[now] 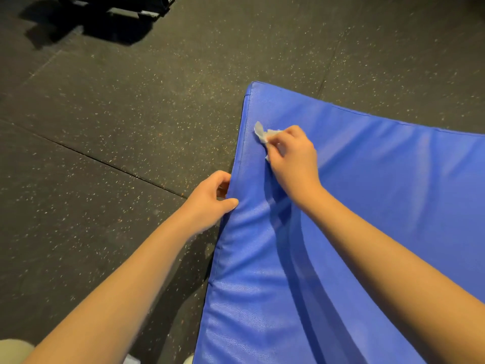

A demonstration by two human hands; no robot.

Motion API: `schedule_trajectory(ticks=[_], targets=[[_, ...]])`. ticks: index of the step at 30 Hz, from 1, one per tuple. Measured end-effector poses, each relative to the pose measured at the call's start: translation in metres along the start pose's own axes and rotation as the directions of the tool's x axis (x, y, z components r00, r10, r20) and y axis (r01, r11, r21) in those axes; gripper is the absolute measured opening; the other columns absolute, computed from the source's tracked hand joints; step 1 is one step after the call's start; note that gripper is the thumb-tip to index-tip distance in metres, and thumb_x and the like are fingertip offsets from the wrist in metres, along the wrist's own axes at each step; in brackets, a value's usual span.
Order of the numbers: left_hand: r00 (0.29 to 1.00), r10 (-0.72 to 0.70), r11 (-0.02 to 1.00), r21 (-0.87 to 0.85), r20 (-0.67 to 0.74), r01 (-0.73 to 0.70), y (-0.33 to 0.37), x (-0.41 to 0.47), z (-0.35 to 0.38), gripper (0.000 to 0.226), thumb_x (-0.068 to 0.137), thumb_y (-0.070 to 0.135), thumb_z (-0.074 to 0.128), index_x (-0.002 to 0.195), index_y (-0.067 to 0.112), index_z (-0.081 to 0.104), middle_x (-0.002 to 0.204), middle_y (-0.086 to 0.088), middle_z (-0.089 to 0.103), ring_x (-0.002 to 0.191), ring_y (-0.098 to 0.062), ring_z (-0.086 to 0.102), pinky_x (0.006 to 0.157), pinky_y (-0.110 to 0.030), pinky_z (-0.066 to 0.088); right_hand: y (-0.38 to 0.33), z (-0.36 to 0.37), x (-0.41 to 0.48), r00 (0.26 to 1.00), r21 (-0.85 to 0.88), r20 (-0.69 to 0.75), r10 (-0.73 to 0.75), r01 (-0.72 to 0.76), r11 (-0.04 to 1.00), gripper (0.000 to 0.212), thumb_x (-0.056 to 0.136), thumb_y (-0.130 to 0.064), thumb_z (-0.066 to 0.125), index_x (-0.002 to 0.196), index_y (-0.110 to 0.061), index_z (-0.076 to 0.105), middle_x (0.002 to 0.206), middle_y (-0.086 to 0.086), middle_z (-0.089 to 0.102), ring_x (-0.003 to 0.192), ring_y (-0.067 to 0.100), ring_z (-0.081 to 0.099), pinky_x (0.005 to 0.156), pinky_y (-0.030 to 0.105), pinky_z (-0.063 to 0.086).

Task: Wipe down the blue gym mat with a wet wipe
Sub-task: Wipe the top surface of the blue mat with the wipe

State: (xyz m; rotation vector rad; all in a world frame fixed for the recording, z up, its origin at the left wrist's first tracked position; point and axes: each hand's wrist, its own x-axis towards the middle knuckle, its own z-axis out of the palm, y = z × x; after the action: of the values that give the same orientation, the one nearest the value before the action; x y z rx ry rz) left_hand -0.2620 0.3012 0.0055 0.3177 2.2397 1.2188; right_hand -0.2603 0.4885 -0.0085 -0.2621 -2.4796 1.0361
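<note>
Blue vinyl fills the right half of my view: the gym mat (pixel 367 206) lies on dark speckled rubber flooring (pixel 118 114), its far corner pointing away from me. My right hand (pixel 291 153) sits on the mat's top surface near that corner, fingers curled around a crumpled white wet wipe (pixel 262 132), which is pressed against the vinyl just inside the left edge. A bit of the wipe sticks out beyond my knuckles toward the corner. My left hand (pixel 210 198) grips the mat's left edge nearer to me, thumb on top and fingers wrapped round the side, so the cover wrinkles slightly there. The two hands are apart, each arm reaching out from the bottom of the frame. A long shadow from my right arm runs down the mat. Far off at the upper left stands some dark equipment (pixel 118 9) I cannot make out clearly.
</note>
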Motion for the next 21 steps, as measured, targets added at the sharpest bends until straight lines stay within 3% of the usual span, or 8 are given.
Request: schedule_trajectory(ticks=[3, 6, 9, 11, 14, 16, 19, 21], targets=[[0.998, -0.066, 0.995, -0.08, 0.011, 0.066, 0.011, 0.004, -0.004, 0.02, 0.083, 0.011, 0.065, 0.098, 0.022, 0.058, 0.096, 0.001, 0.065, 0.084, -0.014, 0.059, 0.078, -0.03, 0.048, -0.008, 0.004, -0.027, 0.991, 0.027, 0.049, -0.125, 0.124, 0.992, 0.011, 0.087, -0.014, 0.06, 0.087, -0.006, 0.069, 0.09, 0.009, 0.058, 0.085, 0.025, 0.061, 0.068, 0.033, 0.047], [0.997, -0.078, 0.995, -0.06, 0.006, 0.078, 0.029, 0.02, -0.007, 0.016, 0.09, 0.041, 0.059, 0.099, 0.028, 0.058, 0.085, 0.013, 0.06, 0.071, -0.003, 0.055, 0.068, -0.023, 0.043, -0.012, -0.004, -0.039, 0.991, 0.114, 0.024, -0.131, 0.127, 0.985, 0.01, 0.085, -0.009, 0.062, 0.089, -0.007, 0.07, 0.089, 0.008, 0.059, 0.084, 0.012, 0.056, 0.069, 0.016, 0.04], [0.999, -0.012, 1.0, 0.025, -0.035, 0.012, 0.048, 0.028, -0.006, 0.019, 0.098, 0.028, 0.053, 0.079, 0.031, 0.053, 0.068, 0.02, 0.053, 0.053, 0.011, 0.05, 0.05, -0.009, 0.037, -0.014, -0.015, -0.023, 0.985, 0.118, 0.027, -0.171, 0.166, 0.979, 0.009, 0.084, -0.008, 0.064, 0.088, -0.006, 0.071, 0.085, 0.002, 0.056, 0.081, 0.009, 0.053, 0.069, 0.011, 0.035], [1.0, 0.0, 0.998, 0.06, -0.015, 0.001, 0.052, 0.029, -0.008, 0.005, 0.096, 0.022, 0.057, 0.093, 0.024, 0.061, 0.085, 0.01, 0.064, 0.068, 0.006, 0.056, 0.06, -0.012, 0.043, -0.008, -0.021, 0.004, 0.992, 0.066, 0.008, -0.123, 0.122, 0.99, 0.01, 0.086, -0.013, 0.064, 0.086, -0.008, 0.072, 0.084, -0.002, 0.054, 0.081, 0.01, 0.054, 0.067, 0.015, 0.036], [1.0, -0.004, 0.99, 0.142, 0.0, 0.004, 0.049, 0.023, -0.009, 0.021, 0.091, 0.012, 0.062, 0.112, 0.01, 0.062, 0.108, -0.005, 0.064, 0.091, -0.014, 0.058, 0.075, -0.019, 0.046, 0.001, -0.024, 0.04, 0.997, -0.024, -0.018, 0.081, -0.081, 0.996, 0.017, 0.09, -0.021, 0.06, 0.087, -0.01, 0.073, 0.083, 0.007, 0.055, 0.079, 0.025, 0.058, 0.068, 0.03, 0.041], [1.0, -0.017, 0.989, 0.149, -0.01, 0.019, 0.048, 0.019, -0.007, 0.024, 0.087, 0.012, 0.066, 0.11, 0.009, 0.061, 0.107, -0.006, 0.066, 0.093, -0.019, 0.061, 0.079, -0.024, 0.049, -0.012, -0.02, 0.037, 0.998, 0.004, 0.045, -0.054, 0.054, 0.999, 0.018, 0.088, -0.02, 0.058, 0.085, -0.008, 0.071, 0.081, 0.009, 0.053, 0.072, 0.029, 0.058, 0.065, 0.039, 0.046], [1.0, -0.026, 0.982, 0.188, 0.005, 0.025, 0.054, 0.019, -0.008, 0.033, 0.08, 0.023, 0.068, 0.109, 0.009, 0.06, 0.104, -0.008, 0.069, 0.099, -0.027, 0.064, 0.088, -0.042, 0.051, -0.025, -0.022, 0.026, 0.922, 0.055, 0.222, -0.319, 0.314, 0.948, 0.014, 0.083, -0.016, 0.059, 0.084, -0.007, 0.07, 0.08, 0.01, 0.056, 0.069, 0.03, 0.058, 0.058, 0.036, 0.047], [1.0, -0.021, 0.976, 0.217, 0.014, 0.017, 0.057, 0.02, -0.009, 0.031, 0.083, 0.021, 0.068, 0.11, 0.009, 0.06, 0.105, -0.008, 0.068, 0.099, -0.027, 0.063, 0.088, -0.044, 0.05, -0.014, -0.025, 0.047, 0.973, -0.042, 0.138, -0.185, 0.193, 0.98, 0.013, 0.086, -0.019, 0.061, 0.085, -0.011, 0.071, 0.084, 0.009, 0.058, 0.077, 0.029, 0.059, 0.064, 0.033, 0.043]])
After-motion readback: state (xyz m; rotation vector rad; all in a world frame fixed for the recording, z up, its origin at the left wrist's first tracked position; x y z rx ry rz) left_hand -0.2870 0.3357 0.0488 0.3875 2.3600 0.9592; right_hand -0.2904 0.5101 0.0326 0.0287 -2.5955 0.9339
